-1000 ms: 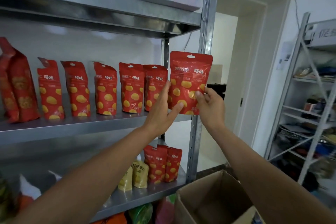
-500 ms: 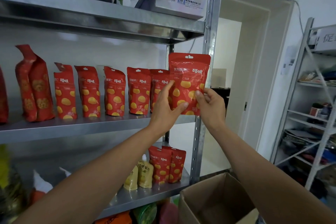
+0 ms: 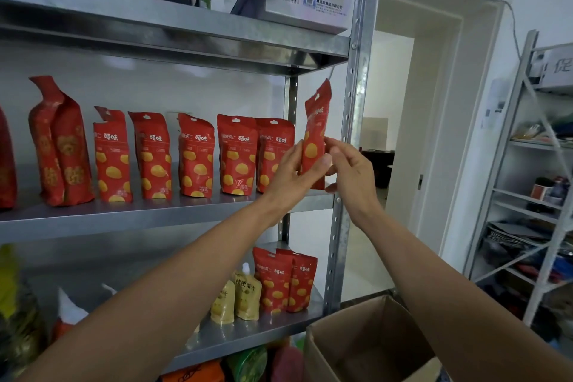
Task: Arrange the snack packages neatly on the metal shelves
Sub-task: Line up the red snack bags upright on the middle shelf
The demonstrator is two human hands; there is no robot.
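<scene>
Turned edge-on, the red pouch (image 3: 315,136) is pinched between both hands (image 3: 290,170) (image 3: 353,174).

Both hands, left hand (image 3: 288,174) and right hand (image 3: 353,177), pinch a red snack pouch (image 3: 316,130) edge-on at the middle shelf's (image 3: 155,214) right end.

Glossy red plastic pouch (image 3: 315,136), brushed metal shelf (image 3: 155,214), matt cardboard box (image 3: 356,347)
</scene>
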